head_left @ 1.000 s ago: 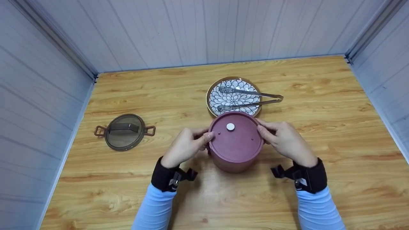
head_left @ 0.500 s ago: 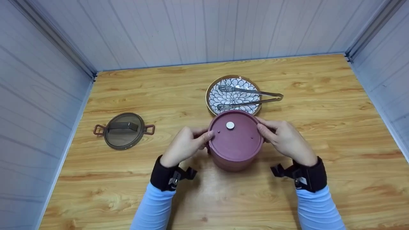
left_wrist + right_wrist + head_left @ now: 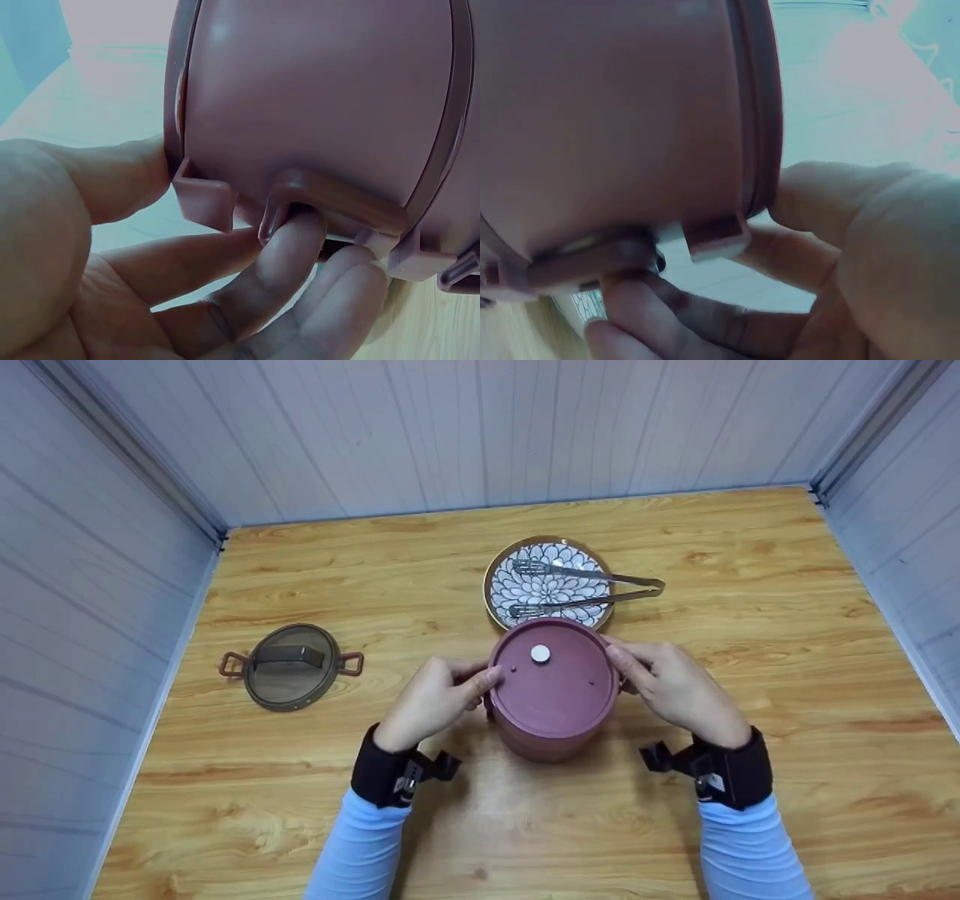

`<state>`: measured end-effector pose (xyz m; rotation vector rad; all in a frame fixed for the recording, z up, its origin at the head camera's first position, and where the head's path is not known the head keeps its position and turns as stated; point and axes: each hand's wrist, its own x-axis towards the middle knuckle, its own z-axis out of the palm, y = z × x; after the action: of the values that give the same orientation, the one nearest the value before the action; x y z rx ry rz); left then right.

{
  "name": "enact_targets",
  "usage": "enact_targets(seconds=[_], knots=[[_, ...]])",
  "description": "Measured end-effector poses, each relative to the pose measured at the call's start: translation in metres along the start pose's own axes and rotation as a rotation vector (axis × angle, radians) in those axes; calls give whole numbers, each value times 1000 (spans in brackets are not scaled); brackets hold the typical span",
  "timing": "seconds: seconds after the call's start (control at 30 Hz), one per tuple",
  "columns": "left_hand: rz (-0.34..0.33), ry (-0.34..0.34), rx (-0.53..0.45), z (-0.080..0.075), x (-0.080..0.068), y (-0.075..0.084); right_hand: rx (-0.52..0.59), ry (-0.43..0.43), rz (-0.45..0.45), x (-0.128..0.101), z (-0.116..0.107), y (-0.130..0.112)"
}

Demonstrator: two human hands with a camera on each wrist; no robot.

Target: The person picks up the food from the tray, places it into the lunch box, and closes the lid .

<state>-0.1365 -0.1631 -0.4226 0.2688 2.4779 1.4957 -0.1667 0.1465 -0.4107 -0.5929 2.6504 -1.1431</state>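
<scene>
A maroon lidded pot [image 3: 545,746] stands at the table's middle, its flat lid [image 3: 555,701] bearing a small white knob [image 3: 541,654]. My left hand [image 3: 431,705] holds its left side, the thumb over the lid's edge. In the left wrist view, bent fingers [image 3: 289,251] reach in under the brown side handle [image 3: 337,199], below a protruding clip [image 3: 204,201]. My right hand [image 3: 679,690] holds the opposite side, thumb at the lid's rim. In the right wrist view its fingers [image 3: 641,307] curl by the other handle [image 3: 592,262], near another clip [image 3: 718,238].
Behind the pot lies a flower-patterned plate [image 3: 499,585] with metal tongs [image 3: 634,585] across it. To the left is a round glass lid [image 3: 289,686] with a dark grip and two side loops. Pale panel walls [image 3: 517,427] bound the wooden table [image 3: 225,810].
My right hand has shifted slightly and its thumb lies nearer the lid's edge. The left hand keeps its hold. The pot stays in the same place.
</scene>
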Motion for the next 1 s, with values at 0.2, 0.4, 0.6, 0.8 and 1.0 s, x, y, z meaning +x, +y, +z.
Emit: enact_targets(seconds=[0.2,0.4,0.6,0.8,1.0], knots=[[-37,-1,51,-6,0,-3,-84,-36,-17,-3,-8,4],[10,-63,133,-13,-4,-5,-88,-87,-35,-7,-15,9],[37,-115,151,-15,-5,-7,-89,-125,-66,-7,-14,15],[60,-133,144,-16,-4,-11,-85,-145,-54,-4,-10,17],[56,-153,127,-19,-5,-12,-89,-171,-46,-4,-12,20]])
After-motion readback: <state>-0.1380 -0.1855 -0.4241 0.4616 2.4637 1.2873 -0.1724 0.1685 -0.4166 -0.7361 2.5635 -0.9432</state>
